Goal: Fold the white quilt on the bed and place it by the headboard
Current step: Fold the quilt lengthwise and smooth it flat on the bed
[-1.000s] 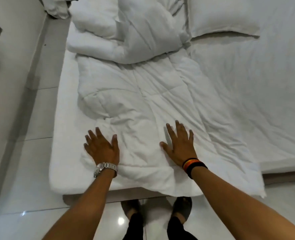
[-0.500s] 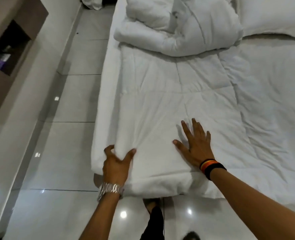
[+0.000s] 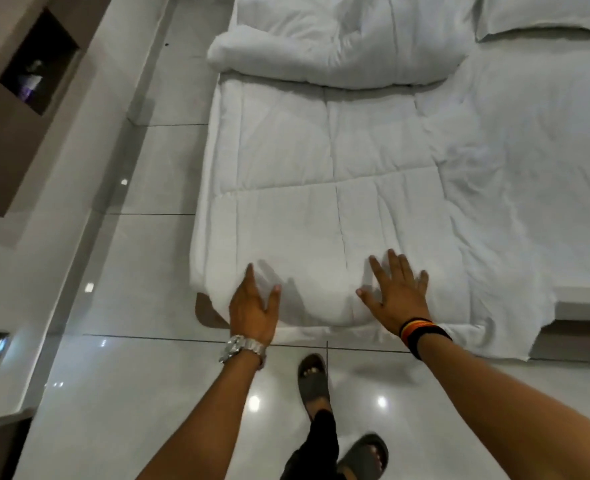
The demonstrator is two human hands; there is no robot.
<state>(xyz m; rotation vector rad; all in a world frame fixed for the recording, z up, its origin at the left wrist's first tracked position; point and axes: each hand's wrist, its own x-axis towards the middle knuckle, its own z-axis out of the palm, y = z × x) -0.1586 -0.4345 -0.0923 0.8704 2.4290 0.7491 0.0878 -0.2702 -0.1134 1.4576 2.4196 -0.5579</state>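
Quilt (image 3: 324, 188) on bed (image 3: 529, 161), bunched at far end, pillow (image 3: 546, 15) perhaps behind right, hands on near edge

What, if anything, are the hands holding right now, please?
Nothing is gripped: left hand and right hand rest open on the quilt near its bottom edge.

The quilt (image 3: 324, 188) is plain white, crossed by faint stitched lines that mark it into large squares. The sheet (image 3: 529, 161) to its right and the pillow (image 3: 546, 15) at the far right are white too. The floor (image 3: 141, 393) is glossy pale grey tile with thin dark joints. The left wrist carries a silver watch (image 3: 241, 348); the right carries a black band (image 3: 425, 332) striped orange and yellow. The sandals (image 3: 314, 382) are dark grey. At far left, a brown cabinet (image 3: 16, 133) holds a dark niche.
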